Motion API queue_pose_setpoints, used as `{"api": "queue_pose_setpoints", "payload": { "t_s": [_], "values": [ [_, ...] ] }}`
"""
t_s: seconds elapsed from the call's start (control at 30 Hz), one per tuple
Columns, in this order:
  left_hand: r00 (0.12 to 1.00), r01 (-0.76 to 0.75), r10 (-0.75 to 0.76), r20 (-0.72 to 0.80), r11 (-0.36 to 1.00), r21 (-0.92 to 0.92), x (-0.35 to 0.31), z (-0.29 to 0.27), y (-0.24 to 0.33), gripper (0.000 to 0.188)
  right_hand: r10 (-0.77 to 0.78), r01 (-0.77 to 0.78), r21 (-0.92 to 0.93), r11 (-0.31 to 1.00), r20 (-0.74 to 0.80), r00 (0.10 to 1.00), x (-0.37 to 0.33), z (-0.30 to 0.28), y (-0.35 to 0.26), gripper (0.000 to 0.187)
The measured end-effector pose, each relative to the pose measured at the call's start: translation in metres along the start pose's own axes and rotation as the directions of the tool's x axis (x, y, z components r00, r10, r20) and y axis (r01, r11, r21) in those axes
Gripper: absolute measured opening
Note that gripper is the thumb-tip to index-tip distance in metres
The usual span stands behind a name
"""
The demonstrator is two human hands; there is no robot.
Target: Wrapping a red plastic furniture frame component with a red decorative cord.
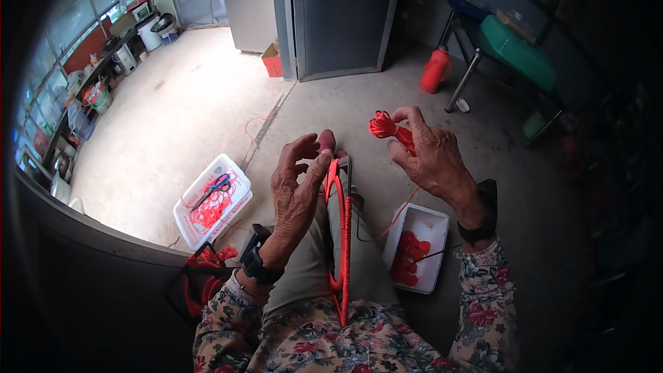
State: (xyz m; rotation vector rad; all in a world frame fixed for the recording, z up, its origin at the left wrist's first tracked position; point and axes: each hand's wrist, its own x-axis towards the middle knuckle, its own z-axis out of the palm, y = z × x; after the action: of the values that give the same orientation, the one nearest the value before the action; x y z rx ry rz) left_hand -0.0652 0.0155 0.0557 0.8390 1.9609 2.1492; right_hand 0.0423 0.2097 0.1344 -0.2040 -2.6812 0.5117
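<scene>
Right hand (434,159) is raised over the right knee, fingers pinched around a red knotted cord piece (384,126); the knot head sticks out above the fingertips. A thin red strand (399,215) drops from that hand toward the right basket.

Left hand (298,192) is up at mid-frame, fingers spread and half curled, gripping nothing I can confirm; its thumb sits just beside the top of a long red cord loop (343,249) that runs down along the lap. Black wrist devices on both arms.

Room to move: bare concrete floor (173,117) is wide open ahead and to the left, well apart from both hands. A low curved wall edge (103,231) closes off the near left. To the right it's tighter, with a red jug (435,69) and a metal-legged bench with a green cover (518,48) near the far wall.

Containers: white basket (181,217) on the floor at left, holding red cord pieces and blue-handled scissors (219,182). White tray (435,220) just right of the knee, partly filled with red finished pieces. More red cord bundled (207,259) by the left elbow; can't tell what holds it.
</scene>
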Motion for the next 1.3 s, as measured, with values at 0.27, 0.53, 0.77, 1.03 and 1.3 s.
{"api": "queue_pose_setpoints", "payload": {
  "t_s": [0.27, 0.53, 0.77, 1.03, 1.3],
  "values": [
    [0.991, 0.135, -0.119, 0.066, 0.918, -0.372, 0.009, 0.011, -0.012, 0.017, -0.314, 0.313, 0.029, 0.949, 0.025, 0.949, 0.024, 0.051, -0.017, 0.025],
    [0.892, 0.453, -0.427, 0.152, 0.838, -0.304, -0.009, 0.014, -0.036, 0.016, -0.173, 0.216, 0.321, 0.922, -0.158, 0.972, -0.022, 0.076, 0.011, 0.018],
    [0.840, 0.531, -0.454, 0.296, 0.800, -0.279, -0.012, 0.011, -0.029, 0.018, -0.025, 0.031, 0.532, 0.846, -0.019, 1.000, -0.038, 0.088, -0.002, 0.032],
    [0.862, 0.465, -0.364, 0.352, 0.845, -0.264, -0.034, 0.003, -0.036, 0.025, 0.213, -0.069, 0.777, 0.626, -0.085, 0.973, -0.037, 0.035, 0.013, 0.021],
    [0.833, 0.503, -0.381, 0.401, 0.824, -0.261, -0.040, 0.000, -0.024, 0.023, -0.141, -0.158, 0.967, -0.201, 0.132, 0.981, -0.090, -0.107, -0.025, 0.026]
  ]
}}
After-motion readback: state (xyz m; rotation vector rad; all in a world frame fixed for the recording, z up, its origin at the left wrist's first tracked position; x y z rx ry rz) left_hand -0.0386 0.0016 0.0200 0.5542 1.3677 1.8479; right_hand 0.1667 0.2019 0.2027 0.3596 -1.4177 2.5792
